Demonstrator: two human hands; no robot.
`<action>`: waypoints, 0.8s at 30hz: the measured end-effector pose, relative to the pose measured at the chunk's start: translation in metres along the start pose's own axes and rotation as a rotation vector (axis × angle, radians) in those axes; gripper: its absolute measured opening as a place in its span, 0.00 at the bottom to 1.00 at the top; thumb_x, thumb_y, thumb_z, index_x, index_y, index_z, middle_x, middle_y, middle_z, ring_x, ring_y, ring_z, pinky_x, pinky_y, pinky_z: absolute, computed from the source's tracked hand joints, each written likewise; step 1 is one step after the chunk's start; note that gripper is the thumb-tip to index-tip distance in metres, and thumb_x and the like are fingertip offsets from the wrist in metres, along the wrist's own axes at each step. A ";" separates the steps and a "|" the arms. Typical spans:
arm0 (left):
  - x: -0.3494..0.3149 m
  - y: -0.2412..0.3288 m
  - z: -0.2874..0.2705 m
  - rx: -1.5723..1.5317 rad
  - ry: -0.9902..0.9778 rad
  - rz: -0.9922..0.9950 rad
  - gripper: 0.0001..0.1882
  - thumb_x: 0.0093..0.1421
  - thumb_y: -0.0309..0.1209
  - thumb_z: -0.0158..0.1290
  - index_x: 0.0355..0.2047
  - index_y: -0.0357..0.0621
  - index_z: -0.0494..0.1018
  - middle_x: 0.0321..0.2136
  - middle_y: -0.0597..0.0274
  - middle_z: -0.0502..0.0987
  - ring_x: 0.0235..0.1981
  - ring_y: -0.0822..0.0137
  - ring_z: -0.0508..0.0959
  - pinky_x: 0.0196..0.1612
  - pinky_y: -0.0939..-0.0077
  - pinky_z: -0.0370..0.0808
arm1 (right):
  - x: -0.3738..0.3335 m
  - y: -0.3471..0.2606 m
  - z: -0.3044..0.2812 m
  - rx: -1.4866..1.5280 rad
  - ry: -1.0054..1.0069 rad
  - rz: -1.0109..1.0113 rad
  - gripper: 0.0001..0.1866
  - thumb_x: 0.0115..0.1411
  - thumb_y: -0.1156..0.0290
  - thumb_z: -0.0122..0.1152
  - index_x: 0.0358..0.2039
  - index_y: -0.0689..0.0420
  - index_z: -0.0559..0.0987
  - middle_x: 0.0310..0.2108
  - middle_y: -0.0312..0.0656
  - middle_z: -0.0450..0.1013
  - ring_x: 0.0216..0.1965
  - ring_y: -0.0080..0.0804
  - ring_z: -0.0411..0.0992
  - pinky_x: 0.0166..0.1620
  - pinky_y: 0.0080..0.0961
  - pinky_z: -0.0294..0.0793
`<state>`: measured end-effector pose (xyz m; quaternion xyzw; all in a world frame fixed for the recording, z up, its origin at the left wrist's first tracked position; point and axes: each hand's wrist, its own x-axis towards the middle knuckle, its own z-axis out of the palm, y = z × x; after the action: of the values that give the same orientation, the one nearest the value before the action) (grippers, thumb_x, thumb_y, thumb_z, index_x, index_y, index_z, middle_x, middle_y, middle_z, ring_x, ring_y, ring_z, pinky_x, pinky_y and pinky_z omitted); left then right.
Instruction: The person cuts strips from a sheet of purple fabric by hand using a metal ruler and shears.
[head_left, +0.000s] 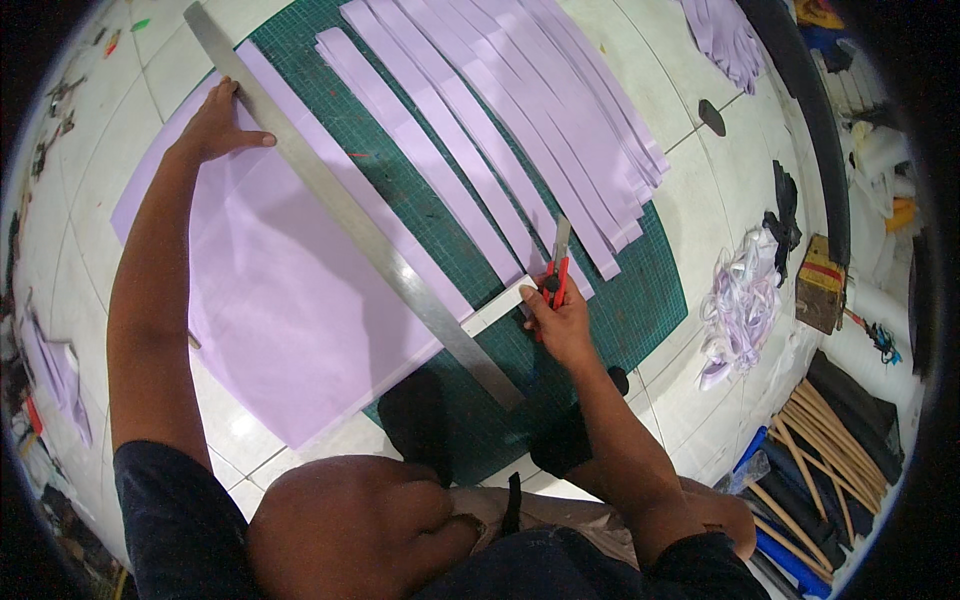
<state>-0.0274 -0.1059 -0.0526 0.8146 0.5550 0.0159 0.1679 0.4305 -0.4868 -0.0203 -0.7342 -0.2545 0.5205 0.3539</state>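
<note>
A long metal ruler (345,215) lies slantwise across a large lilac sheet (290,320), which rests on a green cutting mat (640,300). My left hand (222,125), thumb and fingers spread, presses on the ruler's far part. Closed round a red utility knife (557,270) is my right hand (562,318), with the blade pointing away from me. Its thumb also touches the end of a short white strip (495,306), which reaches across to the ruler's right edge. A narrow band of the lilac sheet shows right of the ruler.
Several cut lilac strips (540,100) lie on the mat's far right. On the tiled floor are a dark flat piece (711,118), a heap of pale ribbon scraps (742,305) and a lilac bundle (722,40). Wooden sticks (825,440) and rolls stand at the right.
</note>
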 end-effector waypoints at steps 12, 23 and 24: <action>-0.008 0.036 -0.007 -0.109 -0.031 -0.077 0.70 0.32 0.55 0.75 0.66 0.28 0.49 0.63 0.34 0.60 0.66 0.41 0.60 0.68 0.58 0.61 | -0.003 -0.003 -0.008 -0.007 0.010 0.020 0.17 0.60 0.67 0.69 0.45 0.58 0.74 0.30 0.34 0.72 0.22 0.20 0.70 0.22 0.19 0.74; -0.021 0.083 -0.012 0.252 -0.059 -0.069 0.34 0.44 0.49 0.68 0.50 0.47 0.76 0.56 0.44 0.71 0.59 0.44 0.70 0.61 0.49 0.66 | 0.008 0.047 -0.209 0.254 0.570 -0.099 0.11 0.66 0.62 0.61 0.40 0.54 0.73 0.23 0.32 0.69 0.19 0.22 0.67 0.21 0.21 0.67; -0.022 0.087 -0.011 0.221 -0.172 -0.113 0.29 0.46 0.46 0.66 0.48 0.48 0.77 0.54 0.44 0.73 0.57 0.44 0.72 0.60 0.50 0.67 | 0.008 0.058 -0.212 0.271 0.576 -0.070 0.10 0.66 0.62 0.60 0.39 0.54 0.73 0.23 0.32 0.69 0.20 0.22 0.67 0.22 0.22 0.68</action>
<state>0.0402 -0.1516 -0.0129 0.7938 0.5821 -0.1244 0.1249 0.6335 -0.5705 -0.0268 -0.7884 -0.0974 0.3078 0.5236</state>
